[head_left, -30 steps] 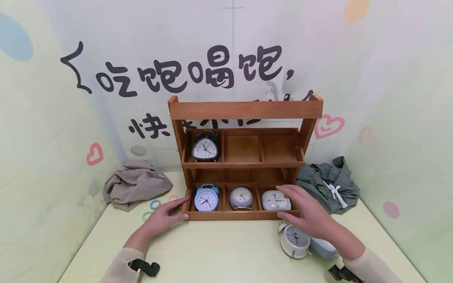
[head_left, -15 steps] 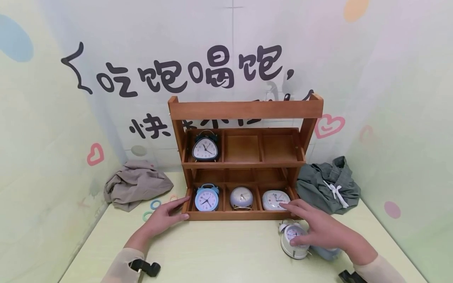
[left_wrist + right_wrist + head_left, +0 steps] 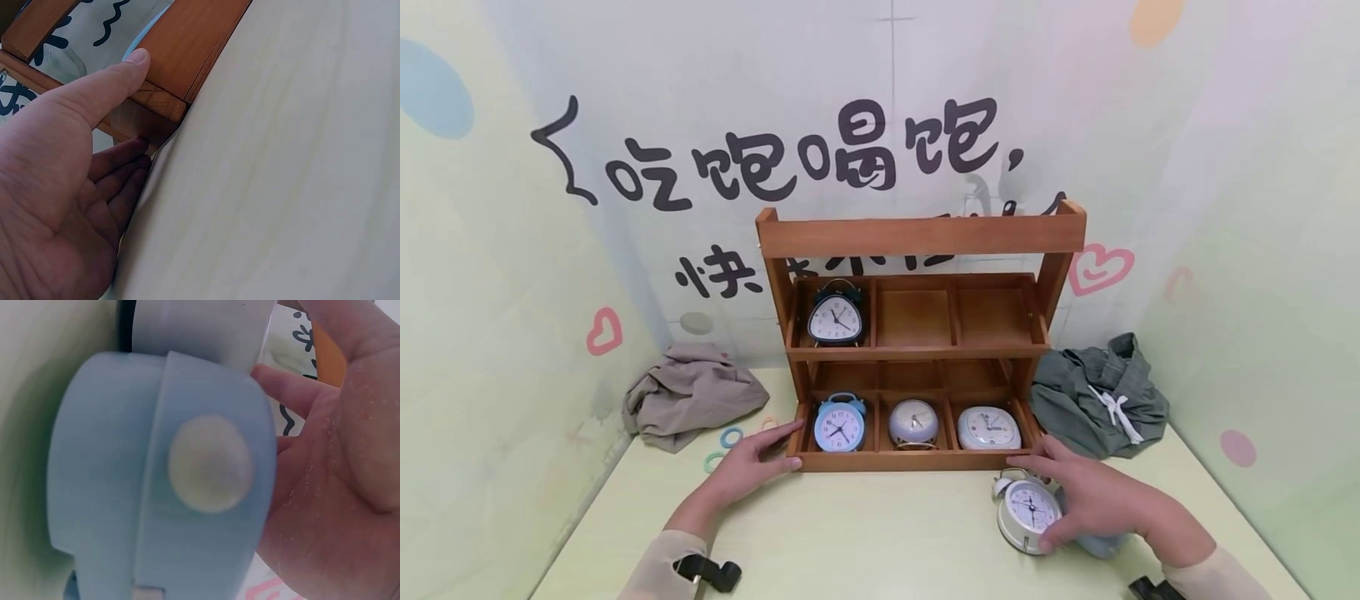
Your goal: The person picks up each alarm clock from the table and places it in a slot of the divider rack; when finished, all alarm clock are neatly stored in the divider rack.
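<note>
My left hand (image 3: pixel 745 471) holds the lower left front corner of a brown wooden shelf (image 3: pixel 917 461). In the left wrist view its thumb (image 3: pixel 119 81) lies on the front board, fingers against the side. My right hand (image 3: pixel 1097 492) spans a white twin-bell alarm clock (image 3: pixel 1026 512) on the table, with the thumb at its front and the fingers over its far side, spread wide. Beside that clock, partly hidden under the hand, lies a light blue clock (image 3: pixel 1103 546); its body with a white knob (image 3: pixel 211 464) fills the right wrist view.
The lower tier holds a blue alarm clock (image 3: pixel 838 423), a round lilac clock (image 3: pixel 913 423) and a white oval clock (image 3: pixel 989 427). A black clock (image 3: pixel 835 317) sits in the upper left compartment. Brown cloth (image 3: pixel 696 396) and green cloth (image 3: pixel 1097 400) flank the shelf.
My right hand has left the oval clock in the lower right compartment and come down and toward the front, onto the white twin-bell clock. The left hand has stayed on the shelf corner.
</note>
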### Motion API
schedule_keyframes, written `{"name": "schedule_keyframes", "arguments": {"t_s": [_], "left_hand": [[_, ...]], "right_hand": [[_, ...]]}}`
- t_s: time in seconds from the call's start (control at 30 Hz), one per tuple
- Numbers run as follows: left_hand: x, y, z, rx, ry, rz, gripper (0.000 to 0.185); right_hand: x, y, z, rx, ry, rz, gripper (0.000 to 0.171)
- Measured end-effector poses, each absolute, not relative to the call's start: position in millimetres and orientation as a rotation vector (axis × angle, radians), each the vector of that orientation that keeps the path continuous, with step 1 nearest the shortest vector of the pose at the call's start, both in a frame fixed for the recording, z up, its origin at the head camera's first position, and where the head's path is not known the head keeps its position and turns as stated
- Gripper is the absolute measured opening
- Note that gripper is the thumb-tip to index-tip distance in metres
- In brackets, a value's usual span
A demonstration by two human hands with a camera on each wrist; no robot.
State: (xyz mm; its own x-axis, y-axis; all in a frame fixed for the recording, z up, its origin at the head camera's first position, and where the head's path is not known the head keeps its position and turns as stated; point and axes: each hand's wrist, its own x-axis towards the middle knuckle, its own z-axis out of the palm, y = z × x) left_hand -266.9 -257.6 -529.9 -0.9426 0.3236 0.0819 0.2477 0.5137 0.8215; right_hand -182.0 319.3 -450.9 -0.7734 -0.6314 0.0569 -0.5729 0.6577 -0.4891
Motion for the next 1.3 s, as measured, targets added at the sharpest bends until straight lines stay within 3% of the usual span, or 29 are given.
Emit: {"name": "schedule_keyframes", "arguments": {"t_s": [0.3, 0.7, 0.73, 0.83, 0.93, 0.97, 1.3], "left_hand": [[-266, -257, -530, 0.488, 2.671, 1.414, 0.068], [-267, -257, -533, 0.508, 2.65, 1.446, 0.068], [-267, -257, -533, 0.507, 2.652, 1.445, 0.068], [-267, -257, -533, 0.501, 2.653, 1.44, 0.068], [-267, -257, -533, 0.496, 2.656, 1.434, 0.068], [-267, -257, -533, 0.495, 2.657, 1.432, 0.068], [-267, -258, -533, 0.506, 2.674, 1.415, 0.068]], "right_hand": [[-183, 320, -454, -0.891, 2.678, -0.734, 0.097], [-184, 317, -467, -1.066, 2.732, -0.698, 0.088], [-195, 326, -486, -1.131, 2.719, -0.716, 0.089], [-196, 326, -490, -1.167, 2.71, -0.739, 0.086], [-194, 321, -487, -1.156, 2.712, -0.734, 0.086], [-183, 310, -469, -1.094, 2.725, -0.715, 0.084], [-177, 295, -467, -1.105, 2.813, -0.609, 0.082]]}}
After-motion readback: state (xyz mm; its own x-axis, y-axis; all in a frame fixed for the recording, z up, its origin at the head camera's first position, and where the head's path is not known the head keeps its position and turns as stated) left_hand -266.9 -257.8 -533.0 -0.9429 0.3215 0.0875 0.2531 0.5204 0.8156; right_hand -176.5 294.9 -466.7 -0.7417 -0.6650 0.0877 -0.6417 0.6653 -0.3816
